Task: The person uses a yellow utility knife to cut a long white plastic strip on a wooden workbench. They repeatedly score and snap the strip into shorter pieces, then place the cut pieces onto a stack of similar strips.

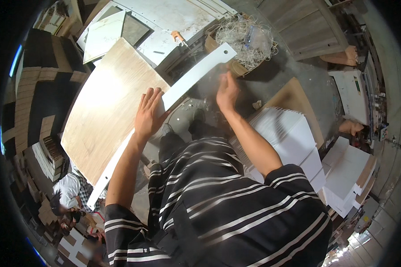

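A long white strip (195, 76) with a hole near each end runs diagonally along the near edge of a wood-grain board (107, 104). My left hand (149, 115) lies flat with fingers spread, its palm over the strip and its fingertips on the board. That forearm hides the strip's middle stretch. Right of the strip, below its far end and apart from it, is my right hand (227, 92). Its fingers are curled together and slightly blurred; whatever they may hold cannot be made out.
A carton of tangled clear strapping (249, 42) stands beyond my right hand. White panels (285, 133) are stacked to my right. An orange-handled tool (178, 36) lies on the white surface (196, 20) ahead. Another person (69, 191) is at the lower left.
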{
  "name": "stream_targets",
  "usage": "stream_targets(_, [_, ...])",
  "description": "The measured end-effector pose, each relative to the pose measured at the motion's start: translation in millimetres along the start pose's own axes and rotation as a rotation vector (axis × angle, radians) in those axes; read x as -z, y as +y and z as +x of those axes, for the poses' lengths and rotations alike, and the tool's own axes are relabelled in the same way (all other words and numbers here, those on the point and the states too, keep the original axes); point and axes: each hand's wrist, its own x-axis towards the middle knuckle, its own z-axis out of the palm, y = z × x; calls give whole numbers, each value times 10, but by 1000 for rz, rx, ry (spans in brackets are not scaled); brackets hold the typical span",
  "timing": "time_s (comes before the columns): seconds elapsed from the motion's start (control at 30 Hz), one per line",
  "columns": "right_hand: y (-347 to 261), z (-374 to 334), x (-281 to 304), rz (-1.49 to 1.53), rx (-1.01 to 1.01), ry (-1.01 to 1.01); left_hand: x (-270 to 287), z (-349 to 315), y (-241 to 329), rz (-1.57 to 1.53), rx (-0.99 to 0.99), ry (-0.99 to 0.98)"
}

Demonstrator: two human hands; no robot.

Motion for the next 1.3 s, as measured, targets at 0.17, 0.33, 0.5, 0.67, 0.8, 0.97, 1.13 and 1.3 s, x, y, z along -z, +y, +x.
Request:
stream_targets(0.17, [99,231,-190,-53,79,153,20,22,-6,-10,-12,-3])
stream_targets(0.33, [15,195,-431,-64,93,216,18,16,-17,-9,-34,3])
stream_targets(0.5, [-90,27,-568,4,67,116,3,34,-44,-8,-43,5])
stream_targets(0.67, [-5,41,-248,46,356,-134,4,36,-36,-12,-36,6])
stream_targets(0.8, [40,336,-244,-19,129,68,24,15,-30,-15,-40,14])
stream_targets(0.97, [-203,-134,-531,66,390,57,26,28,-27,-19,-32,-8])
stream_targets(1.13, [-431,-570,-362,105,331,-462,16,42,-14,-36,-28,-1])
stream_targets(1.3, [-142,-164,-499,75,239,-106,-5,23,-22,-14,-18,-5])
